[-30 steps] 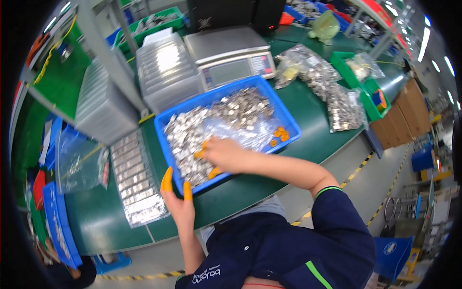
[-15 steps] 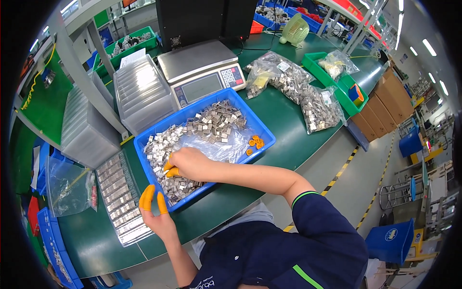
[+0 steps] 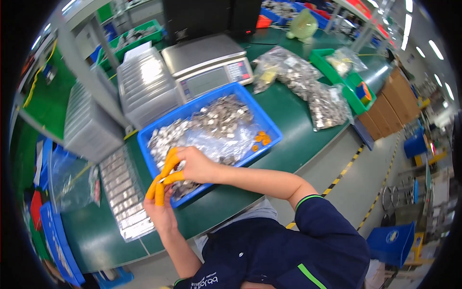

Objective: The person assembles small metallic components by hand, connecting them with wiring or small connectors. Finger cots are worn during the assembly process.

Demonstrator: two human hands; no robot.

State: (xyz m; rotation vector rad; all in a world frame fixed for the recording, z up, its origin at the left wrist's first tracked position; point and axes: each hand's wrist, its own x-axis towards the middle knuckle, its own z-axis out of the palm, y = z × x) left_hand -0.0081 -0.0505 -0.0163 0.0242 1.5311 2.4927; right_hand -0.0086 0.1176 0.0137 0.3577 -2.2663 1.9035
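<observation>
The green worktop (image 3: 298, 147) runs across in front of me, in a workshop with a grey floor and striped tape. My two hands meet over the near left corner of a blue bin (image 3: 260, 115), finger cots touching. My right hand (image 3: 198, 165) has its covered thumb and finger pinched together on a small metal piece (image 3: 162, 181), a pale glint at their tips. My left hand (image 3: 162, 214) comes up from below, its covered fingers drawn close around that same piece; I cannot tell whether they grip it too. My fingers hide most of it.

The bin holds loose metal parts (image 3: 224, 115), a crumpled clear bag (image 3: 207, 139) and, in its right corner, some loose orange finger cots (image 3: 262, 138). My right forearm crosses its front rim and covers part of the inside. Left of the bin lies a clear tray (image 3: 122, 188) with rows of metal parts. Behind the bin, a digital scale (image 3: 204, 55) and a stack of clear plastic trays (image 3: 147, 79) stand close, blocking the back. Filled clear bags (image 3: 329, 106) lie to the right, beside a green bin (image 3: 353, 102).
</observation>
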